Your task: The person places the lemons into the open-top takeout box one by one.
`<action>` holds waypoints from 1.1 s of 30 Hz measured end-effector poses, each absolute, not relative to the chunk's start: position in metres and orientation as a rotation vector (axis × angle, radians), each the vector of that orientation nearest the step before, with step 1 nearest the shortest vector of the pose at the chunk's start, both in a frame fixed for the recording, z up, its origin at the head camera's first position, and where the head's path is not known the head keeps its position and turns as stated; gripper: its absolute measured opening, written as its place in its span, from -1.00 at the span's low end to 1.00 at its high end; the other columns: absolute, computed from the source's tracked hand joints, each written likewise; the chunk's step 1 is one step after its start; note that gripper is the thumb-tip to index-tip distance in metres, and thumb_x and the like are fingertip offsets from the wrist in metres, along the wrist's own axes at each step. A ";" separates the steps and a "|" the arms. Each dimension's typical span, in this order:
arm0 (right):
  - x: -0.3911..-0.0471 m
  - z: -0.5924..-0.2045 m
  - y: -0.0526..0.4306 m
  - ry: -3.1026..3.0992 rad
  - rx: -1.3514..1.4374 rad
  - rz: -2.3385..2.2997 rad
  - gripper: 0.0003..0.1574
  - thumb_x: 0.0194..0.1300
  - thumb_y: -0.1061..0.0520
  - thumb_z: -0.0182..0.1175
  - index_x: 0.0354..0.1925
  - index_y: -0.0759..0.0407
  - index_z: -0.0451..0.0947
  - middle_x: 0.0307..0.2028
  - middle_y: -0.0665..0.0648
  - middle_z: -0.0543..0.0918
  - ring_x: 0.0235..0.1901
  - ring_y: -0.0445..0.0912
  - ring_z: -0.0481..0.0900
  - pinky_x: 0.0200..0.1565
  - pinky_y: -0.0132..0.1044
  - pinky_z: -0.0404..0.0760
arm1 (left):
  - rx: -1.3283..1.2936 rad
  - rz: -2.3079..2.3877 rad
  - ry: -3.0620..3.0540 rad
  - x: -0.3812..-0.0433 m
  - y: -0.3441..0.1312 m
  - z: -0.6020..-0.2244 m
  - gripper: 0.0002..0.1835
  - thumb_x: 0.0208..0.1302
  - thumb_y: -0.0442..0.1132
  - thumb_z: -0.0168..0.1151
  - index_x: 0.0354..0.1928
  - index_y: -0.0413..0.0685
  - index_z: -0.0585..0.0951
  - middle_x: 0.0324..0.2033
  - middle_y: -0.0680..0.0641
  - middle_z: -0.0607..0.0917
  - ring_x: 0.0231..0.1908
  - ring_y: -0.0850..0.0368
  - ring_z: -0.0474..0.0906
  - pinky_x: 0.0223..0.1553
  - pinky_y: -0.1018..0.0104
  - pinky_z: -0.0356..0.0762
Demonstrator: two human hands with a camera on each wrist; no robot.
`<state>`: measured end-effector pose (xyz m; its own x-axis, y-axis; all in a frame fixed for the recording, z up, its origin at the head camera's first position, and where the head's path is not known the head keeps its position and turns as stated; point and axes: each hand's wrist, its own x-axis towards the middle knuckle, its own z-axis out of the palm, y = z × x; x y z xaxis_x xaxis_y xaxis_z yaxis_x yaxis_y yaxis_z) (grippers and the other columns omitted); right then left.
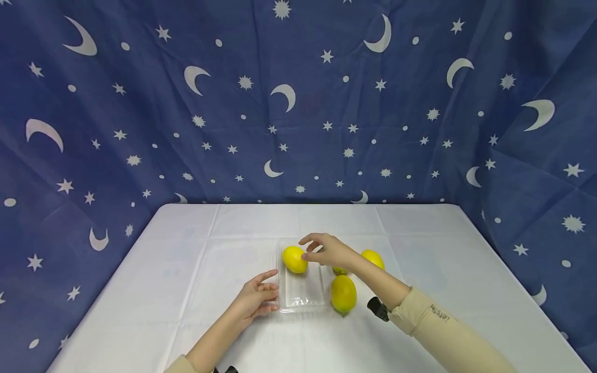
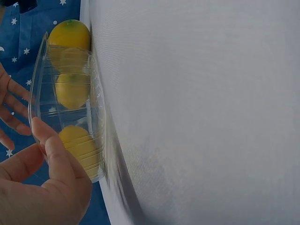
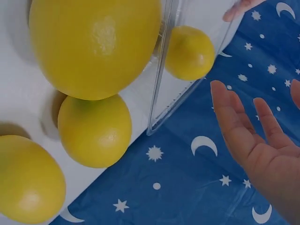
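A clear plastic container (image 1: 300,298) with a raised rim stands on the table, a yellow lemon (image 1: 294,260) inside toward its far end. At the container's left rim my left hand (image 2: 51,173) has its thumb and finger at the edge, holding it. My right hand (image 1: 328,250) hovers over the container's far right part, holding nothing. Its fingers are apart and the thumb overlaps the lemon in the head view; the right wrist view shows the fingers (image 3: 229,117) clear of it.
Three more lemons lie right of the container: a near one (image 1: 343,294), one partly hidden behind my right hand (image 1: 340,270), and one farther right (image 1: 373,258). White cloth covers the table (image 1: 224,248). A blue star-and-moon curtain (image 1: 298,140) hangs behind it.
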<state>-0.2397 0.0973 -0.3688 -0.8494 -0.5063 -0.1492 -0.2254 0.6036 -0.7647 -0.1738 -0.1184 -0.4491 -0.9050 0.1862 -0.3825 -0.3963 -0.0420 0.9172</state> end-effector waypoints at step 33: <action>-0.193 -0.395 0.162 2.486 -0.502 -1.355 -0.56 0.24 0.16 0.22 0.04 0.36 0.49 -0.07 0.34 0.59 -0.13 0.01 0.57 -0.20 -0.34 0.66 | -0.237 2.029 1.831 -0.174 -0.121 -0.452 -0.37 0.22 -0.50 0.10 0.35 -0.18 0.25 -0.29 -0.01 0.50 -0.38 0.21 0.49 -0.36 0.41 0.67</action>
